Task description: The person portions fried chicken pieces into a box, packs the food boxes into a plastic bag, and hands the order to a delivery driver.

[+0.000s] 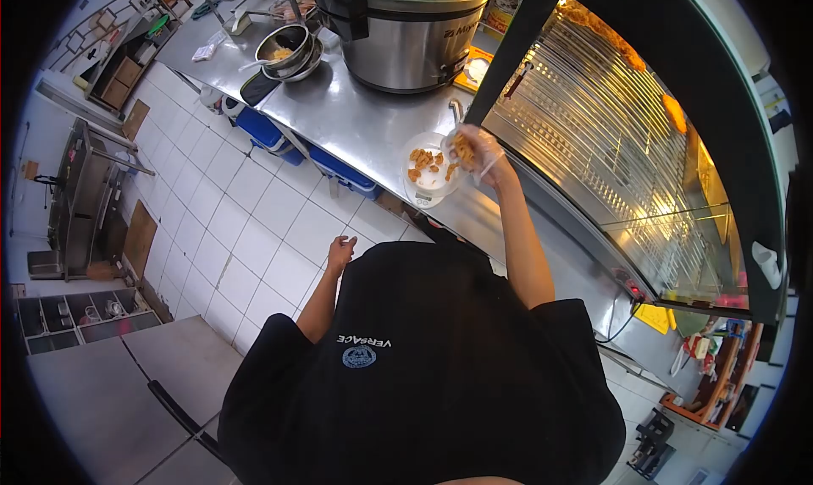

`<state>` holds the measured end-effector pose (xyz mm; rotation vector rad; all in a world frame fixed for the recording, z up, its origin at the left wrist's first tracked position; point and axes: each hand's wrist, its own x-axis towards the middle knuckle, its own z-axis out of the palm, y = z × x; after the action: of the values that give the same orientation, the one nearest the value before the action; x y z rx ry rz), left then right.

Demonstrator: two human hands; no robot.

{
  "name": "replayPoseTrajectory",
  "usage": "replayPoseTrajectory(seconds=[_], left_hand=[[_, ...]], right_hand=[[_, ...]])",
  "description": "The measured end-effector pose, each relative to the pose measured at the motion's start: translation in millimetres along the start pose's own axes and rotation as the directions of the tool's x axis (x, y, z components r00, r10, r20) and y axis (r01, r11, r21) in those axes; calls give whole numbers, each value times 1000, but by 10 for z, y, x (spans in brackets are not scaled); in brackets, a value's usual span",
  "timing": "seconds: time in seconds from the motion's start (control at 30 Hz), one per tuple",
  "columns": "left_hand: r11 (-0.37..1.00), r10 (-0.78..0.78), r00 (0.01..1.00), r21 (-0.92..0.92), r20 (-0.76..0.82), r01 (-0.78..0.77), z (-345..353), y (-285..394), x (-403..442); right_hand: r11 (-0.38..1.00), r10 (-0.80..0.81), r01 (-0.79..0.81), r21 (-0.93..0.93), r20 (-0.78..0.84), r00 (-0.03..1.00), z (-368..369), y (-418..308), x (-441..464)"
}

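In the head view, my right hand (484, 157), in a clear plastic glove, is closed on pieces of fried chicken (463, 149). It hangs over the right side of a round white dish (432, 188), where several more golden-brown pieces lie scattered. Beneath the dish is a small white kitchen scale (423, 201) near the counter's edge. My left hand (342, 253) is bare and hangs beside my body above the tiled floor. Its fingers are loosely bent and apart, with nothing visible in them.
A large steel rice cooker (406, 41) stands behind the dish on the steel counter (356, 121). Stacked metal bowls (298, 64) sit to its left. A lit glass warming cabinet (610, 138) flanks my right arm. Blue containers (271, 138) are under the counter.
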<state>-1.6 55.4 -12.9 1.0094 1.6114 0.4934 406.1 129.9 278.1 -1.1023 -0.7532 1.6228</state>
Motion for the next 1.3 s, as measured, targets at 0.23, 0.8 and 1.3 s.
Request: replayPoseTrajectory(seconds=[0.23, 0.8, 1.3], left_hand=[[999, -5, 1000, 33, 15, 4, 49, -59, -48], [999, 23, 999, 28, -30, -22, -6, -419, -131], [741, 610, 787, -284, -96, -609, 590, 3099, -885]], right_hand=[[-58, 68, -92, -994, -96, 993, -7, 149, 184], [-525, -106, -146, -838, -105, 989, 293, 450, 423], [852, -141, 167, 496, -89, 986, -346, 166, -1690]])
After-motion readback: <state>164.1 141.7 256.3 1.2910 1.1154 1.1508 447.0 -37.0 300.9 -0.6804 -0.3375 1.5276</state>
